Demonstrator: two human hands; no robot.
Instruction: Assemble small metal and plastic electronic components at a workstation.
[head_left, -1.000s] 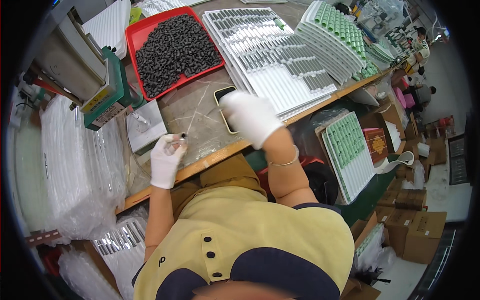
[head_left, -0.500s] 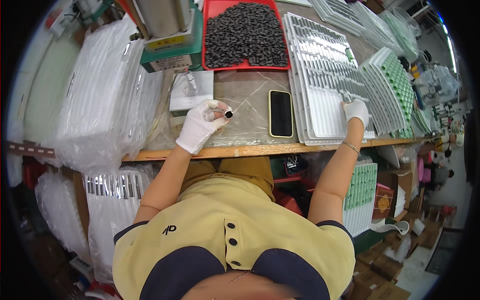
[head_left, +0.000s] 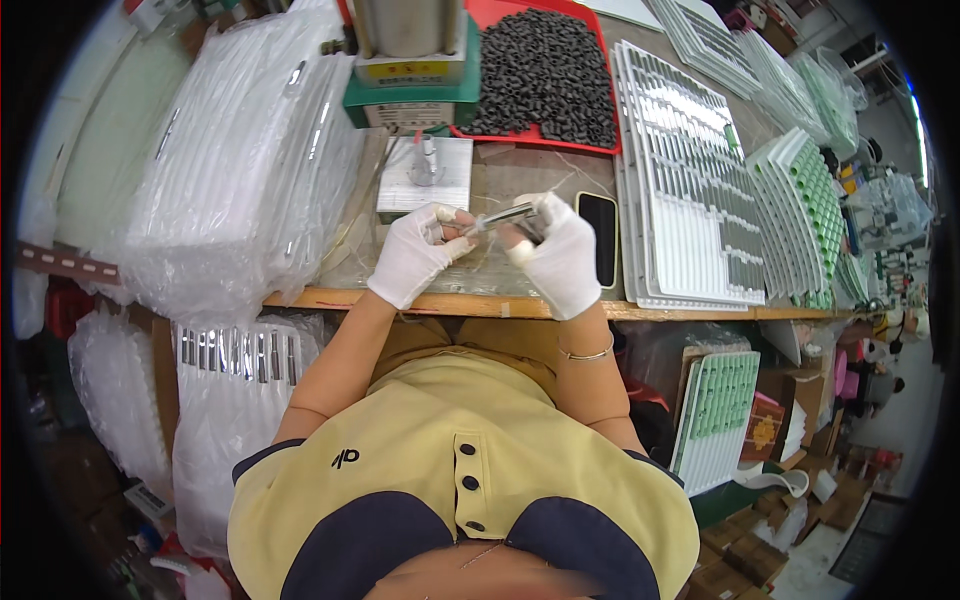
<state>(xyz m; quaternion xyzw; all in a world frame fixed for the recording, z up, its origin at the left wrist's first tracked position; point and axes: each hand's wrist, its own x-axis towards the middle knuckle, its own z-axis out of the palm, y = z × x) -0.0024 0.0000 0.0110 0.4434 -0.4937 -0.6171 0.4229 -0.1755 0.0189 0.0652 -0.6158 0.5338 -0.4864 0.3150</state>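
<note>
Both of my hands wear white gloves with bare fingertips and meet above the bench's front part. My right hand is closed round a shiny silver tube, which slants down toward my left hand. My left hand is pinched at the tube's left end; its fingers hide whether a separate small part is there. Behind my left hand stands a flat metal block with a small clear upright fixture. To the right of my right hand lies a phone, partly covered by the glove.
A press with a green base stands beyond the block. Beside it a red tray holds many small black plugs. White ribbed trays with silver tubes are stacked at right, green-filled trays beyond. Plastic-wrapped stacks fill the left.
My right hand has come left from the white tray to meet my left hand, now with a silver tube in it. The view has shifted, so the bench things sit farther right.
</note>
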